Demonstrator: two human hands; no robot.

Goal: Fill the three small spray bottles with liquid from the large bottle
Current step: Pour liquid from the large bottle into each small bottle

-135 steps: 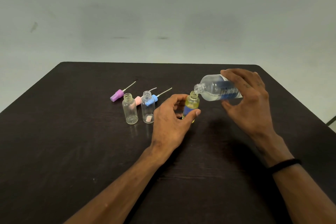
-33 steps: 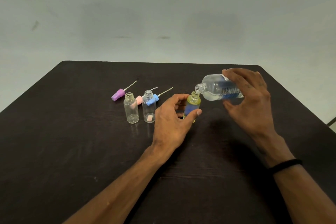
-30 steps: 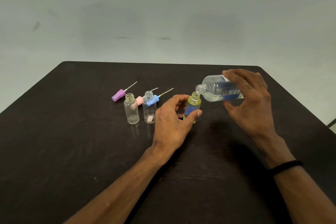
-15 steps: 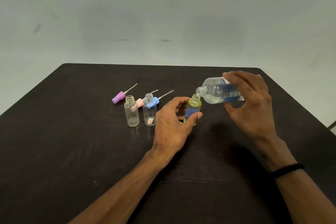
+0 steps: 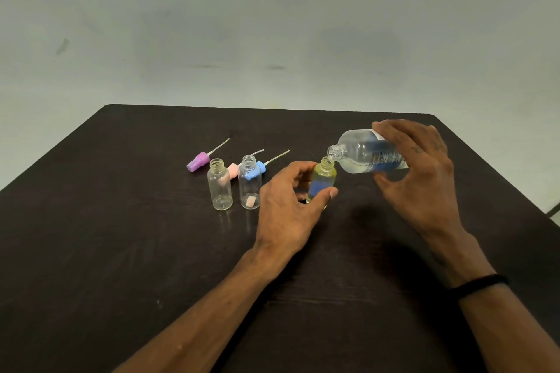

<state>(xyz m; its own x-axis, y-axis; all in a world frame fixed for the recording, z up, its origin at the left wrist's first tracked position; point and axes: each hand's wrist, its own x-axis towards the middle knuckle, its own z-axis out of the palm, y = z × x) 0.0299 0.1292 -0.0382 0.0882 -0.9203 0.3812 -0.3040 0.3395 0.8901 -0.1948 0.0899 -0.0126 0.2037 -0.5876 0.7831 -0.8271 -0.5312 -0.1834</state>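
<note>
From my feed I see the left hand curled round the small bottle being filled, thumb tip on its near side and the fingers wrapped behind it, so the bottle stands upright on the dark table. The right hand grips the large bottle by its labelled body, fingers over the top and thumb underneath, with the bottle tipped almost flat and its open mouth just over the small bottle's neck. The small bottle looks yellowish with a blue patch showing through it; I think that is liquid well up its body, though I cannot make out a level. The large bottle is clear, with a pool of liquid lying along its lower side.

To the left stand two more small bottles, one empty and one with a pinkish bit at its bottom. Behind them lie three spray tops: purple, pink and blue. A black band circles the right wrist.
</note>
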